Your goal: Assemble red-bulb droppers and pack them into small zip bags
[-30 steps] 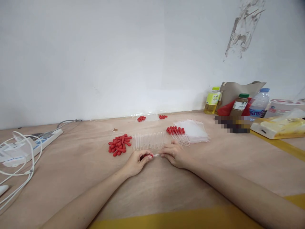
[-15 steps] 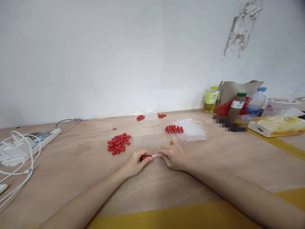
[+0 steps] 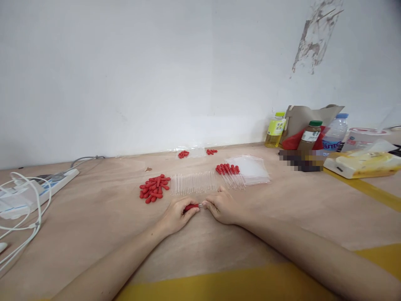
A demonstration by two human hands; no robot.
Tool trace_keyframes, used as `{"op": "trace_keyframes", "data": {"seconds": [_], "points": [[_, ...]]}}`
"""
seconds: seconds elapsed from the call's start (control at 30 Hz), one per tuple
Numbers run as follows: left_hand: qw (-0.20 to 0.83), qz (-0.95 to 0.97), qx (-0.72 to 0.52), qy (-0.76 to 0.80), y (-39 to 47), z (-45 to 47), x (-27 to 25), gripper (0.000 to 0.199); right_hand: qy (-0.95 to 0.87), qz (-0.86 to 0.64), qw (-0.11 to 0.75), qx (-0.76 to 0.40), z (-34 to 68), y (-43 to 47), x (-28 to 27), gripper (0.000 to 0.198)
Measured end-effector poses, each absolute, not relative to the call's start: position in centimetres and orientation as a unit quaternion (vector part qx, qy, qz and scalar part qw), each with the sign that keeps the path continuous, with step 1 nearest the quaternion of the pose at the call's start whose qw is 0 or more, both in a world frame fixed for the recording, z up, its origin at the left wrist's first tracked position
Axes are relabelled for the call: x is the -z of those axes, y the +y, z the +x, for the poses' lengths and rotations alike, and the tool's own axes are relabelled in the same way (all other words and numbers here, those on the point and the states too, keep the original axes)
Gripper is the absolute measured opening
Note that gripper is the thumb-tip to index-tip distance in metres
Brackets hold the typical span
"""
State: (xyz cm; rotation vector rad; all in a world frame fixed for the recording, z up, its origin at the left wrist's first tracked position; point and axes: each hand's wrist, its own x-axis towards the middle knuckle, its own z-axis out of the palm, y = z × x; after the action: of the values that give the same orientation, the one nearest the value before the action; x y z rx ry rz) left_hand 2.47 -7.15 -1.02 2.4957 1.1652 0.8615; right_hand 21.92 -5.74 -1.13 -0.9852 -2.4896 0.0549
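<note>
Here's the grip: left hand point(image 3: 178, 214) pinching a red bulb point(image 3: 191, 207) between thumb and fingers, mouth pointing right! Opposite, the right hand point(image 3: 222, 207) pinches a clear tube point(image 3: 201, 205), only a short length showing, its end at the bulb's mouth, low over the surface point(image 3: 109, 196). How far inside, I can't tell. Good technique here, I'd say: hold both in one line, hold the tube close to the bulb, press with a slight twist, and don't lean sideways on something so thin.

Just beyond, a row of clear tubes point(image 3: 193, 183), a pile of loose red bulbs point(image 3: 154, 188) at its left, and red-topped tubes point(image 3: 230, 174) at its right. Now the containers! Flat clear bags point(image 3: 252, 169) lie beside those, no contents visible. At the wall, yellow liquid in the yellow-capped bottle point(image 3: 275, 131), brown in the green-capped bottle point(image 3: 309, 140); the blue-capped bottle's point(image 3: 335, 129) contents are unclear.
</note>
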Motion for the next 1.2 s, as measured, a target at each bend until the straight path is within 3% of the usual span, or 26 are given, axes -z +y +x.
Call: {"op": "trace_keyframes", "data": {"seconds": [0.27, 0.33, 0.4, 0.53, 0.7, 1.2], "points": [[0.110, 0.845, -0.357, 0.382, -6.8, 2.0, 1.2, 0.010, -0.912, -0.332, 0.228, 0.076, 22.9, -6.1, 0.7, 0.023], [0.094, 0.828, -0.368, 0.413, -6.7, 1.9, 1.2, 0.021, -0.905, -0.354, 0.221, 0.081, 23.3, -6.0, 0.6, 0.023], [0.080, 0.810, -0.366, 0.451, -6.6, 1.7, 1.1, 0.032, -0.878, -0.413, 0.234, 0.062, 24.0, -5.5, 0.4, 0.023], [0.100, 0.848, -0.289, 0.433, -6.6, 1.5, 1.1, 0.013, -0.749, -0.594, 0.293, -0.029, 26.0, -2.7, -0.8, 0.025], [0.112, 0.863, -0.270, 0.411, -6.7, 1.5, 0.9, 0.016, -0.641, -0.719, 0.265, -0.036, 28.0, 0.8, -2.0, 0.026], [0.125, 0.859, -0.276, 0.413, -6.5, 1.5, 1.0, 0.016, -0.636, -0.732, 0.245, 0.007, 28.1, 1.7, 0.6, 0.025]]}}
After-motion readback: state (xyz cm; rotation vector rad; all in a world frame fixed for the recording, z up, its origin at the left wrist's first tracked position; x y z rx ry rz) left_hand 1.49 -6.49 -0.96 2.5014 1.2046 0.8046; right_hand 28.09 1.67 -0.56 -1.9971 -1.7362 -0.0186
